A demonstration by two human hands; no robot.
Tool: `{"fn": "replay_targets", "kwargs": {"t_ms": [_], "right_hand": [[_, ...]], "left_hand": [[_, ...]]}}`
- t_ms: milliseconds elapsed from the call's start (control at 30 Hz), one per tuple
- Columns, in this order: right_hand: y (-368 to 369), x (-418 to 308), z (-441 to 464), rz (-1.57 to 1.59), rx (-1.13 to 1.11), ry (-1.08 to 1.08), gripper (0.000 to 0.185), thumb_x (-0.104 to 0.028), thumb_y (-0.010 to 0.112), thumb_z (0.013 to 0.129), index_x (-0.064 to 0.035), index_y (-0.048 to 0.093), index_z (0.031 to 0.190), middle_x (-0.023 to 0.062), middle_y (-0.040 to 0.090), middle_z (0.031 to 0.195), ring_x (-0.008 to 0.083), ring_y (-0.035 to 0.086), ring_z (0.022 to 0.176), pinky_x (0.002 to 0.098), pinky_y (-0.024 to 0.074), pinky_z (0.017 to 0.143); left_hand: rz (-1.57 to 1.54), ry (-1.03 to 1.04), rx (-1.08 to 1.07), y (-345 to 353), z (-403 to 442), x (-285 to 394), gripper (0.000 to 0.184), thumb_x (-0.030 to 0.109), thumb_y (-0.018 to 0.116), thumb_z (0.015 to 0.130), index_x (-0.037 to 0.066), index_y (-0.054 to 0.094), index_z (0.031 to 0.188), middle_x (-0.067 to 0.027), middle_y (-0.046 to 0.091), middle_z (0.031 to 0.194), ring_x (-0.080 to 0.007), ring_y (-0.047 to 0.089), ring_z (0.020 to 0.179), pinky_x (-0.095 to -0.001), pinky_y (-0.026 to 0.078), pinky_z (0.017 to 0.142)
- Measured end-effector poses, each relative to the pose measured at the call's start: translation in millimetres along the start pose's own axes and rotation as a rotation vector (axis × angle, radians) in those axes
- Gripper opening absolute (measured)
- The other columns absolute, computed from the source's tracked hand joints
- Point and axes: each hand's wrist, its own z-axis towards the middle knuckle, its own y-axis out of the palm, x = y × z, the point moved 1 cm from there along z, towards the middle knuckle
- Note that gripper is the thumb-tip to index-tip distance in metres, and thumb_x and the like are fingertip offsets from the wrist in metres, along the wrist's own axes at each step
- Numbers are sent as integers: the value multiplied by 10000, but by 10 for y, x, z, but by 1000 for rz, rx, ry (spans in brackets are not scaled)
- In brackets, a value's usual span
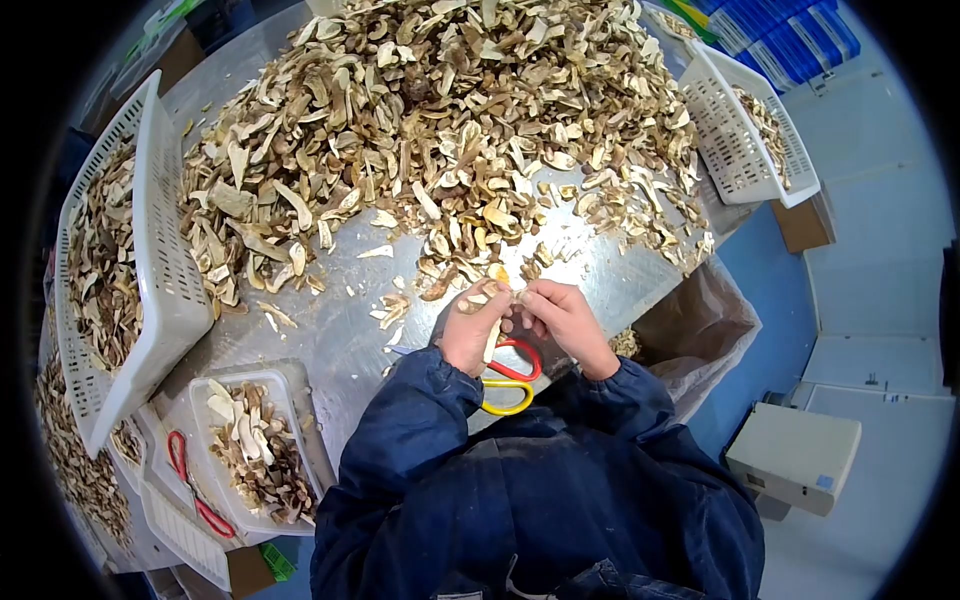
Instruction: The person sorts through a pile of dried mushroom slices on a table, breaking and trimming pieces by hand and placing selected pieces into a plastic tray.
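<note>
My left hand (475,328) is closed around several dried mushroom slices (493,343); a pale one sticks out below the fingers. Close beside it, my right hand (566,318) has thumb and forefinger pinched at the tip of a slice (516,297) that both hands meet at. Just below the hands, scissors (524,365) with one red and one yellow handle loop lie at the table's near edge, their blades mostly hidden by my left sleeve. In front spreads a large heap of dried mushroom slices (440,130) on the metal table (345,330).
White perforated baskets of slices stand at left (165,260) and right (722,125). A clear plastic tub (308,480) of slices and red-handled scissors (190,490) are at lower left. A plastic-lined bin (705,325) sits by the table's right edge, with a white box (795,455) further right.
</note>
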Motion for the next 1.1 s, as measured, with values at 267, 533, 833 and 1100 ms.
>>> {"fn": "replay_targets", "kwargs": {"t_ms": [267,533,833,1100], "right_hand": [[-105,8,69,75,142,-80,179,-173,549,900,-7,590,954,6,544,634,55,467,530,198,366,491],[22,-163,-46,-341,137,-314,174,-174,573,875,-3,577,846,58,551,633,92,512,571,244,406,530],[-579,-9,244,-276,357,-135,243,-169,599,833,-13,629,1017,75,636,800,139,565,659,277,458,617],[-1216,-24,581,-1089,713,-208,183,-184,636,765,-28,640,861,163,601,874,338,592,811,404,464,679]], "left_hand": [[-136,-128,-11,-32,-2,14,139,154,544,927,61,518,1027,-26,539,826,-102,509,718,-220,422,563],[39,-140,-43,-43,-3,-32,138,156,546,921,83,530,1038,-12,555,847,-83,530,687,-222,470,543],[-53,-142,-166,-153,34,35,106,58,511,866,92,510,966,-49,537,911,-121,545,839,-225,488,597],[-278,-28,-135,-201,60,22,105,210,506,941,105,501,933,-14,515,870,-129,524,848,-233,493,638]]}}
